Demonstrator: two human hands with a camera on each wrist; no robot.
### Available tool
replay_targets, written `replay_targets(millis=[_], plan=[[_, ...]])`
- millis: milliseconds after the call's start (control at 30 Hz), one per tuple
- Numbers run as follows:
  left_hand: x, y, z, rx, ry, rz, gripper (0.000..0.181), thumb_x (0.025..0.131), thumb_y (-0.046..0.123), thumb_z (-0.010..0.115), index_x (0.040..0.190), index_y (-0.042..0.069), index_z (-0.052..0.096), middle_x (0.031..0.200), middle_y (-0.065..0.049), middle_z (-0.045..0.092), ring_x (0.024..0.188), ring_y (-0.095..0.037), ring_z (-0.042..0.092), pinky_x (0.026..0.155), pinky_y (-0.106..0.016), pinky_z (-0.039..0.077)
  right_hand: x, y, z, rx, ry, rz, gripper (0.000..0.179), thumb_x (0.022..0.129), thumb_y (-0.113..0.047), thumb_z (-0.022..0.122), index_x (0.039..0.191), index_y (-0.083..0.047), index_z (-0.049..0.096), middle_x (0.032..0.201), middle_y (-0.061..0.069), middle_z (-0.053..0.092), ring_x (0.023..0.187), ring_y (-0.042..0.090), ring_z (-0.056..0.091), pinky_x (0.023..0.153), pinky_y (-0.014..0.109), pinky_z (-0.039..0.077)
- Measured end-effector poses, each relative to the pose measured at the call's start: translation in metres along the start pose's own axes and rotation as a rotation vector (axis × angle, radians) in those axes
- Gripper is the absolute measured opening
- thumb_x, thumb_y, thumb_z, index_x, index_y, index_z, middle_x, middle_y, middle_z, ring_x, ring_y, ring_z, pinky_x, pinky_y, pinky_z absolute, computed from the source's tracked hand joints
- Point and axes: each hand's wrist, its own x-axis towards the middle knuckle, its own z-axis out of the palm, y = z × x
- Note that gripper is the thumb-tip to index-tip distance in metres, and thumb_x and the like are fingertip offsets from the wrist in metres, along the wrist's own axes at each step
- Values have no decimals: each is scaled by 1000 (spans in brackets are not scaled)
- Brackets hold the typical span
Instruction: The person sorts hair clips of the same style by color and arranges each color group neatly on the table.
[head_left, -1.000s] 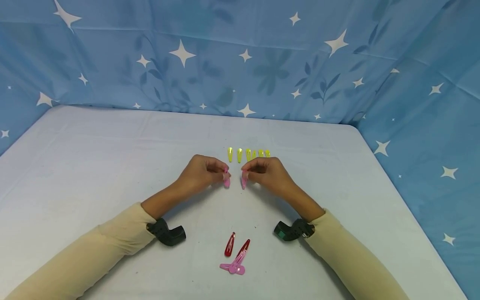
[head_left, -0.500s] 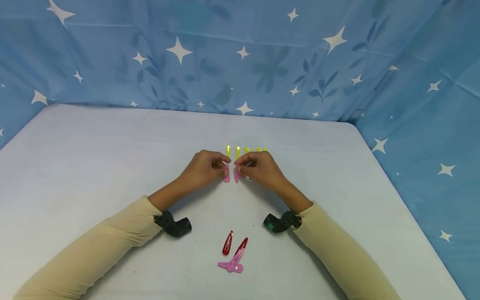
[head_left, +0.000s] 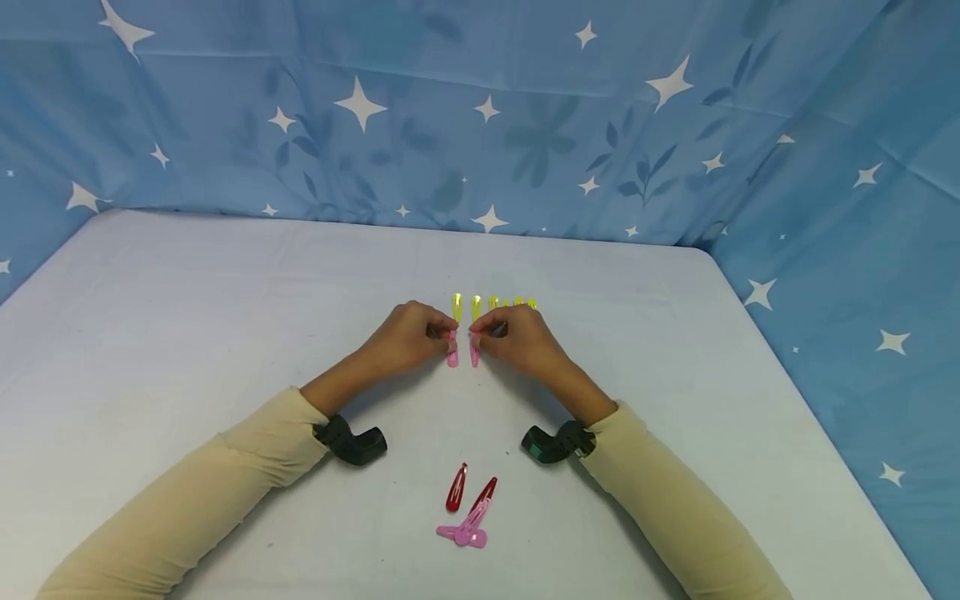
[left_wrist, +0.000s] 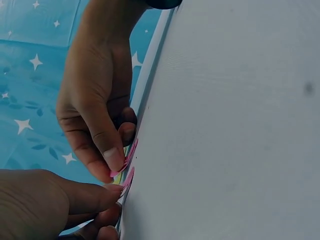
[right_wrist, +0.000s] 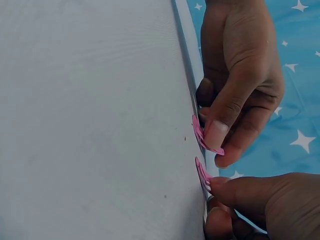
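My left hand (head_left: 409,340) pinches a pink snap hair clip (head_left: 452,360) between thumb and forefinger. Just to its right, my right hand (head_left: 527,340) holds a second pink snap clip (head_left: 475,358) the same way. A small gap separates the two clips, which stand lengthwise side by side. Beyond the fingers runs a row of several yellow snap clips (head_left: 476,307), partly covered by the right hand. In the left wrist view the right hand (left_wrist: 100,95) is uppermost; the right wrist view has the left hand (right_wrist: 242,75) on top.
Nearer the person lie two red snap clips (head_left: 456,490) and two crossed pink snap clips (head_left: 472,529), one overlapping a red clip. A white cloth covers the table (head_left: 225,317). Behind it hangs a blue curtain (head_left: 420,83) with stars. Each wrist carries a black camera (head_left: 352,442).
The right hand has come left with its pink clip, closing the gap to the left hand's clip. Both hands now sit slightly farther forward, close to the yellow row.
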Motion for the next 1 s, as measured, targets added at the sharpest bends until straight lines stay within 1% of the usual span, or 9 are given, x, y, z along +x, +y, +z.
replay_targets(millis=[133, 267, 333, 433, 533, 600, 667, 800, 1000], plan=[[-1, 0, 0, 39, -7, -2, 27, 85, 3, 68, 110, -5, 71, 96, -9, 69, 85, -19, 60, 72, -31, 48, 0, -1, 0, -26, -6, 16, 12, 86, -5, 71, 97, -5, 76, 84, 2, 68, 77, 17, 57, 68, 29, 46], [-2, 0, 1, 71, 12, -3, 27, 87, 7, 69, 111, -4, 71, 96, -9, 66, 87, -20, 58, 74, -33, 47, 0, -1, 1, -46, -8, 19, 12, 86, -5, 72, 97, -6, 76, 83, 1, 68, 77, 16, 57, 68, 29, 46], [-2, 0, 1, 72, 12, 8, 28, 87, 10, 70, 111, -3, 71, 98, -9, 65, 86, -21, 57, 74, -33, 47, 0, -1, 1, -53, -9, 20, 12, 86, -5, 72, 97, -6, 76, 83, 1, 67, 77, 16, 57, 68, 29, 46], [-3, 1, 0, 70, -13, 47, 30, 85, 11, 74, 112, -2, 72, 105, -10, 62, 81, -20, 56, 72, -32, 47, 1, -1, 1, -60, -7, 23, 11, 86, -5, 72, 97, -6, 76, 82, 1, 67, 76, 16, 57, 68, 30, 46], [-5, 0, -2, 79, -54, 110, 31, 83, 11, 77, 111, -1, 72, 111, -10, 59, 76, -18, 54, 71, -31, 46, 1, -2, 1, -64, -7, 21, 11, 86, -5, 72, 96, -6, 76, 82, 1, 67, 77, 17, 57, 68, 30, 46], [-6, -1, -3, 94, -78, 149, 32, 82, 12, 78, 111, 0, 72, 113, -9, 57, 76, -16, 54, 71, -30, 46, 2, -2, 1, -67, -6, 23, 10, 86, -6, 72, 95, -6, 76, 82, 1, 67, 77, 17, 57, 68, 30, 46], [-7, -3, -4, 97, -92, 173, 34, 81, 14, 79, 111, 0, 72, 114, -9, 56, 76, -15, 53, 72, -30, 46, 2, -2, 1, -71, -4, 26, 9, 86, -6, 72, 95, -7, 76, 82, 1, 67, 77, 16, 57, 68, 31, 46], [-8, -3, -5, 94, -108, 179, 39, 80, 16, 80, 113, -1, 71, 114, -8, 56, 77, -15, 54, 72, -30, 46, 2, -2, 1, -74, -1, 24, 9, 86, -7, 73, 95, -7, 76, 82, 1, 67, 77, 16, 57, 68, 31, 46], [-9, -3, -6, 106, -109, 181, 38, 80, 13, 80, 114, -2, 70, 110, -7, 58, 77, -14, 54, 72, -30, 46, 2, -1, 1, -67, 1, 13, 10, 87, -7, 72, 96, -6, 76, 83, 1, 67, 77, 17, 57, 68, 31, 46]])
